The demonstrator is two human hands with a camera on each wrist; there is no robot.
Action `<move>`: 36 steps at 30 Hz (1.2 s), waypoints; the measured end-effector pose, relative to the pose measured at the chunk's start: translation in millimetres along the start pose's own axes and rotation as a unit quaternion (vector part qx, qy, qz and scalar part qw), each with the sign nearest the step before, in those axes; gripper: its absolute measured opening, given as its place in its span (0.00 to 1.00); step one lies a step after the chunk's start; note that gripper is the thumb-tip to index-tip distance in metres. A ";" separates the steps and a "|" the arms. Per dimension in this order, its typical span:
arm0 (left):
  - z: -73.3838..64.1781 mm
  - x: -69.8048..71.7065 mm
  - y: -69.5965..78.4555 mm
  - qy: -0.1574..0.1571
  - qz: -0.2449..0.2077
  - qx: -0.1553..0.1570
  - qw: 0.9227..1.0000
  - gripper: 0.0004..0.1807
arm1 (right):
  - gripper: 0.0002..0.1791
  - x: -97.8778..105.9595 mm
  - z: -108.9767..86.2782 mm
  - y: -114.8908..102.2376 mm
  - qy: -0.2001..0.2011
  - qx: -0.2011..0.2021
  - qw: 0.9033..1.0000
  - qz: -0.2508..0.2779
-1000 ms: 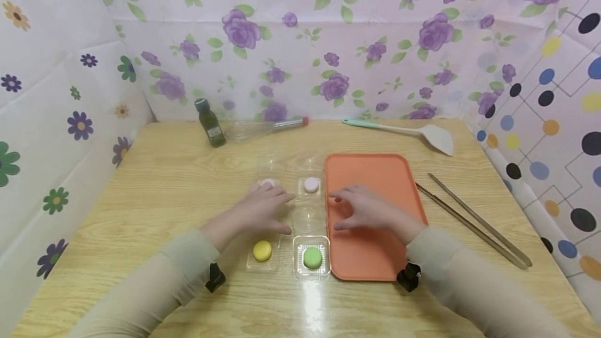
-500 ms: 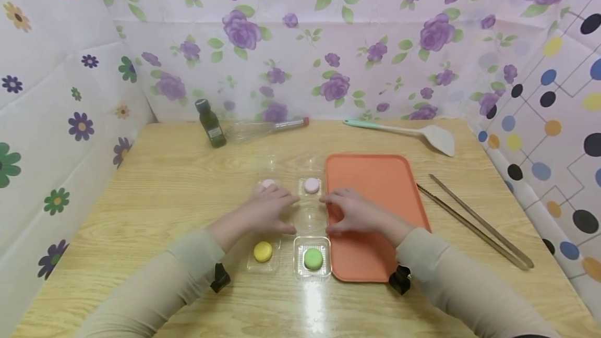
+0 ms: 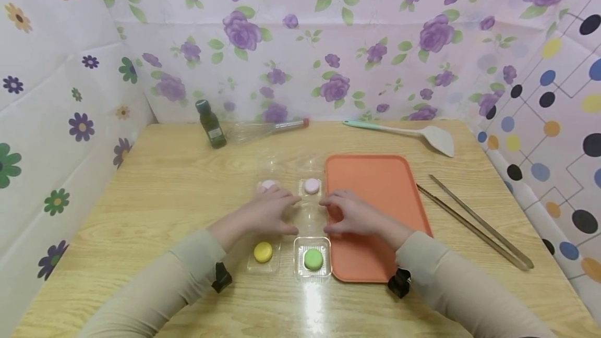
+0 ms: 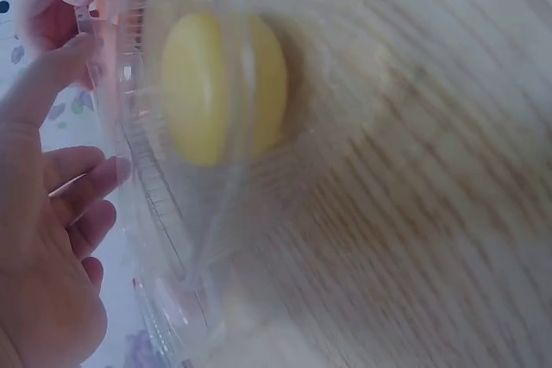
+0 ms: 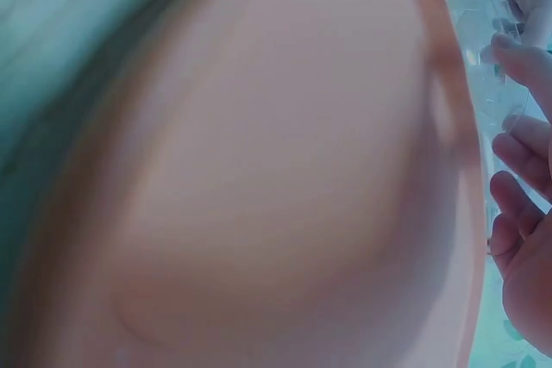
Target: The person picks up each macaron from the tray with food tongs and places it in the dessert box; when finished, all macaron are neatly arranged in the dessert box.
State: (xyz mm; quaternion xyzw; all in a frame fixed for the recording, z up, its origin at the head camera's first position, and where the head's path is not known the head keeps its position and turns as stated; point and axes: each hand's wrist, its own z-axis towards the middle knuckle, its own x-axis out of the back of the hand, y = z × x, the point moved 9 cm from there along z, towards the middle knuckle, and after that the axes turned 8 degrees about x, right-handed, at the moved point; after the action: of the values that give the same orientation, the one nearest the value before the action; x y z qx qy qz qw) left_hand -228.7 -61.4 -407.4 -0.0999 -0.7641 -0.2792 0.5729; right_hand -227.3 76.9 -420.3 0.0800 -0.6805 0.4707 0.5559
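My left hand point(image 3: 267, 213) and right hand point(image 3: 354, 214) hover low on either side of a clear hinged lid point(image 3: 310, 218), thumbs and fingers spread apart with fingertips right at its side edges. The lid lies folded back behind a clear plastic box point(image 3: 297, 270) that holds a green macaron point(image 3: 313, 259). Under my left wrist sits another clear box with a yellow macaron point(image 3: 263, 252), which fills the left wrist view as a yellow macaron point(image 4: 224, 88). Two pale pink macarons in boxes stand farther back, one macaron point(image 3: 312, 186) plain to see, the other point(image 3: 268, 185) partly hidden by my left fingers.
An orange tray point(image 3: 368, 171) lies beneath my right hand. To its right are metal tongs point(image 3: 479, 220). Along the back of the table lie a dark bottle point(image 3: 212, 125), a whisk point(image 3: 267, 129) and a white spatula point(image 3: 436, 139) with a mint handle.
My right hand has moved left off the tray's middle to the lid, and my left hand has shifted slightly right. Over the last half second both have stayed nearly still.
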 end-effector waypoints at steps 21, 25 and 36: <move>1.5 7.2 3.2 0.039 -0.194 0.047 0.979 0.55 | 0.27 28.0 -11.6 -21.3 0.167 0.061 0.984 -0.008; 1.4 8.3 4.2 0.050 -0.184 0.062 0.980 0.54 | 0.29 30.2 -13.6 -23.7 0.197 0.081 0.976 -0.041; -5.2 20.3 17.8 0.096 -0.062 -0.012 0.993 0.49 | 0.53 27.7 -13.2 -23.8 0.157 0.080 0.984 0.039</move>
State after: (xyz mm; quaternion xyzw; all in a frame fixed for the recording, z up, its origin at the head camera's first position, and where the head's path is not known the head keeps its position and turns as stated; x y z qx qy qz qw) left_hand -222.6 -52.9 -381.9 -0.0316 -0.7068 -0.3314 0.6242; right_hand -213.5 85.1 -384.9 0.0228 -0.5474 0.5514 0.6291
